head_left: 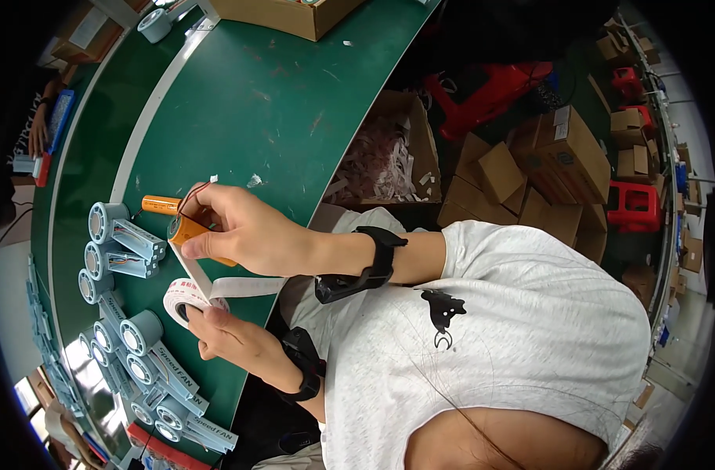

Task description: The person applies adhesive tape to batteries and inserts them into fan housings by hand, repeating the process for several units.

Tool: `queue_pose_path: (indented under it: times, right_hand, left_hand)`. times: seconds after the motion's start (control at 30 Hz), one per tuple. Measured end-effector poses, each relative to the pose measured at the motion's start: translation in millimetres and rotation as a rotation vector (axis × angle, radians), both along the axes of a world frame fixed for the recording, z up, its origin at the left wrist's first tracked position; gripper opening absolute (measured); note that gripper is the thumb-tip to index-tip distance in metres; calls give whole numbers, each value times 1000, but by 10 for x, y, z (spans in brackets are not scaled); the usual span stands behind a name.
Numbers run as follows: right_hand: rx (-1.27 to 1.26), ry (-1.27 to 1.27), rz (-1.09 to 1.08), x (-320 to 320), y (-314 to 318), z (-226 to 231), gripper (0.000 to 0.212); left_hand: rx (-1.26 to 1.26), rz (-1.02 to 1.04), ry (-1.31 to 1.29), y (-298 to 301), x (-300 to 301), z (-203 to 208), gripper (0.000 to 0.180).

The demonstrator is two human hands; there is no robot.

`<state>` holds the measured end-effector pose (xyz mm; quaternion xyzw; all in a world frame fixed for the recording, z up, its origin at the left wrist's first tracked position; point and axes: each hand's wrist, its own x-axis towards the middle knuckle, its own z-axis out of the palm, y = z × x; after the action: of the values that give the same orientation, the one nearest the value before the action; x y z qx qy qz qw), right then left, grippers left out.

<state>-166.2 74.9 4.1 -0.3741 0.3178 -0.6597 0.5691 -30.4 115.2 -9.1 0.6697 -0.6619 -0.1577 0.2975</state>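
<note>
Your right hand (255, 231) pinches an orange battery (186, 229) over the green table (247, 117). Your left hand (240, 342) grips a tape roll (186, 291). Blue fans (142, 333) lie left; a scrap box (425, 149) sits right.

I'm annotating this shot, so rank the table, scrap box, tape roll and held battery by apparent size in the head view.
1. Table
2. Scrap box
3. Tape roll and held battery: not ranked; they look close, and the right hand hides part of the battery.
</note>
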Motion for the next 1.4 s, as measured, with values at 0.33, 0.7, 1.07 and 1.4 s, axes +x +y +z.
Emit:
queue_pose_path:
  times: [0.33,0.7,1.07,1.4]
  right_hand:
    - [221,-153,-59,165,-240,-108,20]
    - [-321,-634,-381,-1009,-654,109,18]
    - [-387,-61,-69,-1137,-39,-33,30]
    - [-521,343,361,-750,140,105,28]
  left_hand:
    - [-270,-201,-483,-31,-205,-106,34]
    - [-99,-408,-210,217,0,-136,33]
    - [-424,-518,-286,-1183,-14,593,31]
    - [3,-555,-710,-2016,1084,903,68]
